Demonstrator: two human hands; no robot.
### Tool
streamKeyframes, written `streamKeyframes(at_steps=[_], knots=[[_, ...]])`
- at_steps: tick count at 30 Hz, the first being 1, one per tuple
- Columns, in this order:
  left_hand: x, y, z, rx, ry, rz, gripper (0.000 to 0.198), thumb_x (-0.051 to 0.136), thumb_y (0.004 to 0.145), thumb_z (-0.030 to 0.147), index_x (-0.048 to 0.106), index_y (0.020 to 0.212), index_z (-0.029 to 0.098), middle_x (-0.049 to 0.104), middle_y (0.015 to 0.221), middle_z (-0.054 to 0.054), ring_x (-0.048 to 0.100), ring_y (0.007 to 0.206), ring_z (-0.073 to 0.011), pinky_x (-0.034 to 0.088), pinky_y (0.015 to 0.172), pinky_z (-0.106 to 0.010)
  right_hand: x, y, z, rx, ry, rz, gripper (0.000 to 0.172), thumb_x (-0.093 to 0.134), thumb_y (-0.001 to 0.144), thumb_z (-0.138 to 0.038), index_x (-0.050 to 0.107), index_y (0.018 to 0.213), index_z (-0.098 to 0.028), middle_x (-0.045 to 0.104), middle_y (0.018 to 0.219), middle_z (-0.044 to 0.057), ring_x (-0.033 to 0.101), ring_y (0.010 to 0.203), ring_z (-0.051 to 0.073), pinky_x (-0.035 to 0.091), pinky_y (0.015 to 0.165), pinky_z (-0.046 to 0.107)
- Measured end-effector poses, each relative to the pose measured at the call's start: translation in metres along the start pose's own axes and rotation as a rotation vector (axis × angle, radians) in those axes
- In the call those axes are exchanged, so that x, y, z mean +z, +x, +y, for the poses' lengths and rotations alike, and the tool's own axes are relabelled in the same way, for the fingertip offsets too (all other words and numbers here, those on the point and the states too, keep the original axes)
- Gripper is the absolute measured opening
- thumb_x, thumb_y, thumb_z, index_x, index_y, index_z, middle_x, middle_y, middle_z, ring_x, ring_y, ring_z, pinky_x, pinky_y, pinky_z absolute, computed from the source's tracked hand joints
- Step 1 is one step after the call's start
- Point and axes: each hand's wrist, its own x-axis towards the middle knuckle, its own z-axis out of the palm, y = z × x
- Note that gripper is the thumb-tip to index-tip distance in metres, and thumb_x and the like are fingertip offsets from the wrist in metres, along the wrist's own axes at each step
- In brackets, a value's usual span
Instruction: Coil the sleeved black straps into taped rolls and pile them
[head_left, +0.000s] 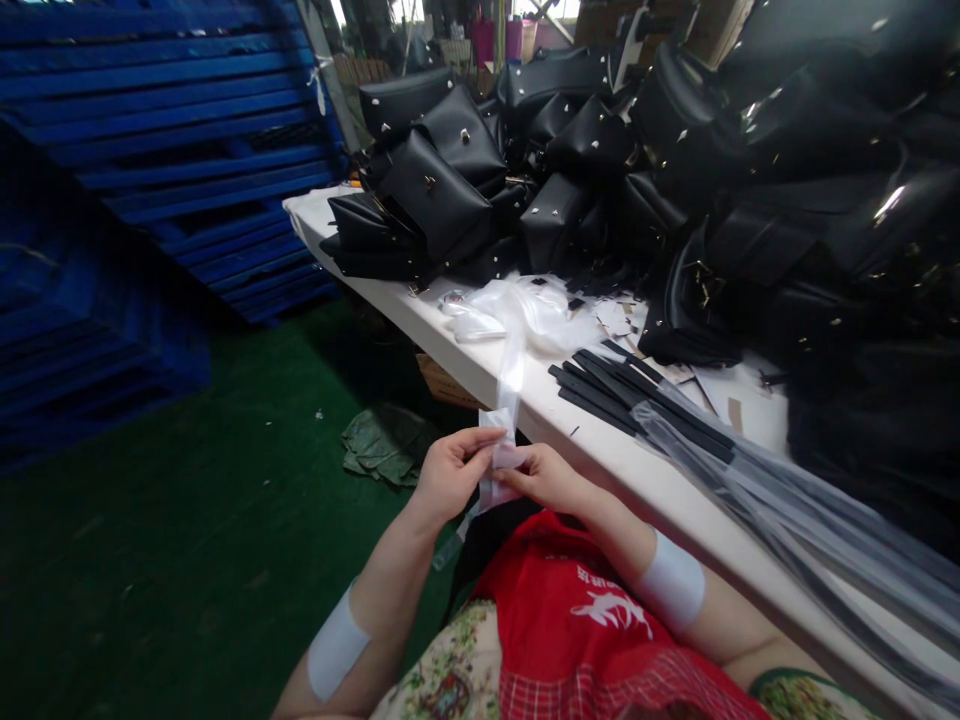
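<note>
In front of my red apron, just off the table's edge, my left hand [455,472] pinches a small white paper-like piece [496,422] between thumb and fingers. My right hand [546,478] meets it from the other side, its thumb and fingers closed on the lower part of the same white piece. A strip of clear plastic film [511,368] runs up from there onto the table, toward a crumpled heap of clear plastic [525,308]. Whether the film is joined to the white piece, I cannot tell.
Black bags [435,195] with metal fittings are piled along the white table [480,365]. Black strips [611,385] lie on the right, some in clear plastic sleeves [787,510]. Blue pallets [157,130] are stacked at left. Green cloth [390,443] lies on the floor.
</note>
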Motion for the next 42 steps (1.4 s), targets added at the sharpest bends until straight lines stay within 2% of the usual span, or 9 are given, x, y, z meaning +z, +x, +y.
streamKeyframes(at_steps=[5, 13, 16, 20, 23, 26, 31, 37, 42], knots=[[0.0, 0.002, -0.005, 0.036, 0.022, 0.092, 0.022, 0.072, 0.071, 0.02, 0.078, 0.091, 0.016, 0.078, 0.093, -0.008, 0.073, 0.087, -0.0237, 0.057, 0.087, -0.035, -0.005, 0.001, 0.004, -0.01, -0.02, 0.07, 0.031, 0.069, 0.08, -0.045, 0.072, 0.091, -0.016, 0.067, 0.074, 0.002, 0.058, 0.067, 0.016, 0.048, 0.063, 0.026], [0.003, 0.004, -0.006, 0.002, -0.049, 0.137, 0.025, 0.077, 0.068, 0.021, 0.077, 0.092, 0.015, 0.078, 0.089, -0.008, 0.072, 0.08, -0.0215, 0.058, 0.079, -0.032, -0.002, 0.002, 0.007, 0.027, 0.062, -0.01, 0.032, 0.065, 0.083, -0.045, 0.07, 0.082, -0.014, 0.064, 0.069, 0.0, 0.055, 0.06, 0.013, 0.046, 0.061, 0.026], [0.002, 0.003, -0.001, 0.134, 0.076, 0.049, 0.019, 0.072, 0.074, 0.019, 0.078, 0.092, 0.019, 0.076, 0.088, -0.007, 0.069, 0.082, -0.0198, 0.055, 0.08, -0.03, -0.002, 0.002, 0.007, 0.007, 0.045, 0.005, 0.034, 0.065, 0.083, -0.047, 0.07, 0.077, -0.014, 0.063, 0.066, 0.0, 0.054, 0.059, 0.013, 0.046, 0.061, 0.026], [-0.003, 0.001, 0.005, 0.323, 0.261, -0.128, 0.02, 0.063, 0.082, 0.015, 0.079, 0.089, 0.024, 0.066, 0.078, -0.004, 0.063, 0.076, -0.0156, 0.051, 0.069, -0.025, -0.004, 0.001, 0.004, -0.025, -0.014, 0.008, 0.035, 0.063, 0.084, -0.047, 0.071, 0.077, -0.014, 0.067, 0.068, 0.002, 0.056, 0.059, 0.014, 0.046, 0.06, 0.026], [-0.008, 0.003, 0.005, 0.412, 0.374, -0.042, 0.023, 0.059, 0.085, 0.013, 0.078, 0.091, 0.025, 0.062, 0.077, -0.003, 0.061, 0.074, -0.0148, 0.049, 0.065, -0.024, -0.009, 0.001, 0.0, -0.039, -0.078, 0.064, 0.03, 0.062, 0.085, -0.042, 0.072, 0.09, -0.014, 0.071, 0.077, 0.003, 0.061, 0.065, 0.016, 0.048, 0.063, 0.026], [-0.013, 0.006, 0.002, 0.529, 0.512, 0.107, 0.023, 0.058, 0.088, 0.014, 0.077, 0.097, 0.023, 0.066, 0.084, -0.005, 0.062, 0.08, -0.0164, 0.05, 0.071, -0.027, -0.014, 0.002, -0.006, -0.08, -0.169, 0.219, 0.026, 0.061, 0.086, -0.037, 0.073, 0.096, -0.017, 0.073, 0.086, 0.005, 0.065, 0.074, 0.018, 0.051, 0.069, 0.027], [-0.013, 0.004, 0.001, 0.688, 0.742, 0.161, 0.029, 0.056, 0.089, 0.014, 0.068, 0.116, 0.017, 0.069, 0.105, -0.01, 0.062, 0.098, -0.0214, 0.05, 0.09, -0.037, -0.018, 0.001, -0.014, -0.066, -0.137, 0.401, 0.018, 0.065, 0.082, -0.034, 0.073, 0.078, -0.018, 0.073, 0.074, 0.004, 0.065, 0.067, 0.017, 0.051, 0.064, 0.025], [0.001, -0.006, 0.004, 0.758, 0.805, 0.063, 0.031, 0.058, 0.089, 0.025, 0.066, 0.118, 0.016, 0.069, 0.109, -0.011, 0.061, 0.104, -0.0248, 0.047, 0.098, -0.043, -0.012, -0.003, -0.02, -0.049, -0.144, 0.397, 0.026, 0.075, 0.071, -0.037, 0.065, 0.06, -0.016, 0.062, 0.056, -0.001, 0.05, 0.051, 0.01, 0.037, 0.047, 0.02], [0.006, -0.002, 0.0, 0.722, 0.692, 0.132, 0.02, 0.056, 0.089, 0.014, 0.071, 0.103, 0.019, 0.075, 0.098, -0.006, 0.067, 0.093, -0.0199, 0.051, 0.093, -0.038, -0.013, -0.002, -0.017, 0.021, 0.016, 0.315, 0.035, 0.079, 0.067, -0.044, 0.063, 0.058, -0.014, 0.057, 0.055, -0.002, 0.044, 0.05, 0.008, 0.034, 0.047, 0.019]])
